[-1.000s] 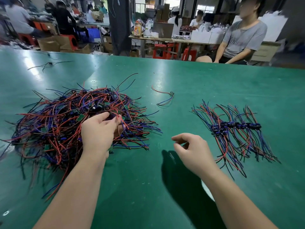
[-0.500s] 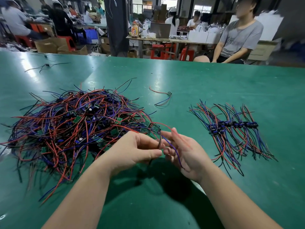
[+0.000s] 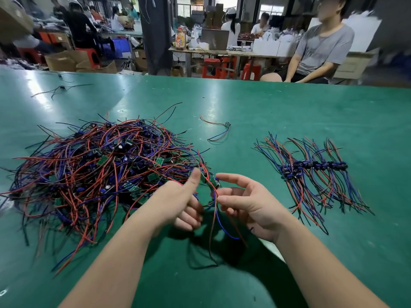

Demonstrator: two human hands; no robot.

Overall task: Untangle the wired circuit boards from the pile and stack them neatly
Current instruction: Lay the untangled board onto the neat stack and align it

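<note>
Item under handling: one wired circuit board (image 3: 210, 182), held in the air just off the right edge of the pile (image 3: 100, 174), between the two hands. The left hand (image 3: 178, 203) is on its pile side, fingers (image 3: 189, 216) curled in on the board's leads, thumb raised clear and touching nothing. The right hand (image 3: 249, 205) is on the side away from the pile, fingers loosely spread and uncurled, one fingertip touching the leads just below the board.

Condition of item: small green board, tilted, partly blurred. Red leads run upward from it toward the pile's edge. Red, blue and dark leads hang down between the wrists to the table (image 3: 289, 112).

The pile is a dense tangle of red, blue and black wires with green boards and dark capacitors showing through.

Well right of the pile lies the stack (image 3: 311, 174), boards lined up in a dark row, leads fanned to both sides.

Beyond the pile's right edge, one separate board with leads (image 3: 226, 125) lies alone. Beyond the pile's left end lie stray dark wires (image 3: 60, 88).

Across the table from the pile and to the right, a person in a grey shirt (image 3: 320, 45) sits.
</note>
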